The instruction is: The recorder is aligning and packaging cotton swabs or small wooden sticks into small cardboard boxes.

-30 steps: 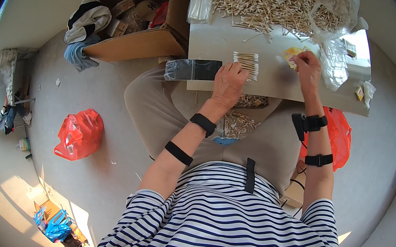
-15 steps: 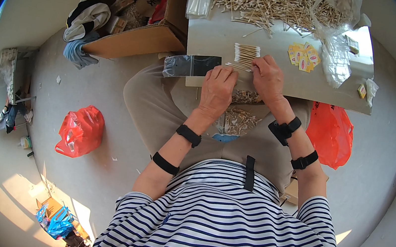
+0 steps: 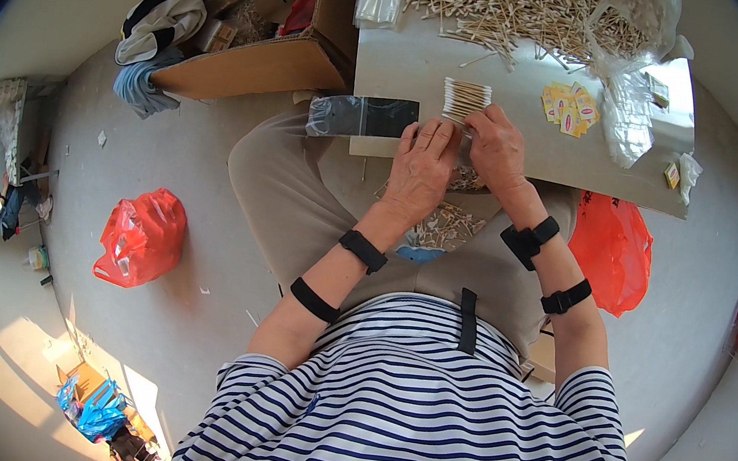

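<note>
A neat row of cotton swabs point(image 3: 467, 97) lies side by side on the pale board, their white tips lined up at both ends. Both hands meet at the row's near end. My left hand point(image 3: 424, 163) has its fingers bent and close together, fingertips at the near-left corner of the swabs. My right hand point(image 3: 497, 149) pinches at the near-right corner; the fingers hide the swabs they touch. Left of my left hand lies a clear plastic bag on a dark flat piece point(image 3: 363, 118). Beyond the row spreads a big heap of loose cotton swabs point(image 3: 510, 7).
Small yellow cards point(image 3: 571, 108) and a crumpled clear bag point(image 3: 627, 125) lie on the board point(image 3: 400, 67) to the right. An open cardboard box point(image 3: 251, 66) stands at the left. Red plastic bags point(image 3: 143, 236) sit on the floor. Loose swabs point(image 3: 449, 227) lie near my lap.
My left hand has shifted right and slightly forward, closer to my right hand. The loose swabs seen between the hands and the row now lie against it or under my fingers.
</note>
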Motion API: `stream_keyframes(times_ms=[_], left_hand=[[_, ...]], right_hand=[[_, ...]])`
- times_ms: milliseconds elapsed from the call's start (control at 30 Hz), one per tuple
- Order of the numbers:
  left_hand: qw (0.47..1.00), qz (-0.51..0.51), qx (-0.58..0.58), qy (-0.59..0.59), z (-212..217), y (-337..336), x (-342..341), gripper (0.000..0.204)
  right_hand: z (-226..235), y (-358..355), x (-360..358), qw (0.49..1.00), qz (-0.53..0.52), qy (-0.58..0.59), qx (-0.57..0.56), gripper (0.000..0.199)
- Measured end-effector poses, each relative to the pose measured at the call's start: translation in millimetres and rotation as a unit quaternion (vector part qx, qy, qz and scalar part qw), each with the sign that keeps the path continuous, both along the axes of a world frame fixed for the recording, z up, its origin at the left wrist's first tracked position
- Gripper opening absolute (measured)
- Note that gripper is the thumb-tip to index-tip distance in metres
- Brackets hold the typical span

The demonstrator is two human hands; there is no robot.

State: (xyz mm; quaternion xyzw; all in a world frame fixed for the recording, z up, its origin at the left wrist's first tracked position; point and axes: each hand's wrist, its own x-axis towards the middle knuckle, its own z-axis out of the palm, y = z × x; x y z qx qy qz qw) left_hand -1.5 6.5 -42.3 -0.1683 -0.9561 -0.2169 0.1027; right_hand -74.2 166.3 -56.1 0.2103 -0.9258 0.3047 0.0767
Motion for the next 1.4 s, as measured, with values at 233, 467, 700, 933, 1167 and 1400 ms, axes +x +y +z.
stream_keyframes(times_ms=[233,467,700,933,1167,1400], left_hand=[[1.0,-0.006,-0.025,-0.016,-1.2,2.4,1.2,0.07],[0.998,0.003,-0.037,-0.046,6.6,4.7,0.6,0.078],[0.998,-0.001,-0.05,-0.046,2.3,3.4,-0.2,0.073],[0.998,-0.006,-0.067,-0.009,0.3,4.4,-1.7,0.058],[0.995,-0.002,-0.087,-0.048,1.3,2.9,-0.3,0.078],[0.996,-0.002,-0.074,-0.048,2.0,4.1,-0.3,0.077]], right_hand=[[4.7,-4.8,-2.7,1.0,0.006,0.007,-0.002,0.013],[2.5,-6.8,-23.9,0.997,-0.057,-0.014,0.055,0.004],[8.1,-7.7,-29.8,0.997,-0.073,0.008,0.038,0.003],[-2.6,-6.3,-16.9,0.998,-0.032,0.018,0.044,0.005],[2.1,-8.2,-27.9,0.996,-0.035,-0.052,0.057,0.008],[1.4,-9.9,-19.2,0.994,-0.055,-0.022,0.097,0.01]])
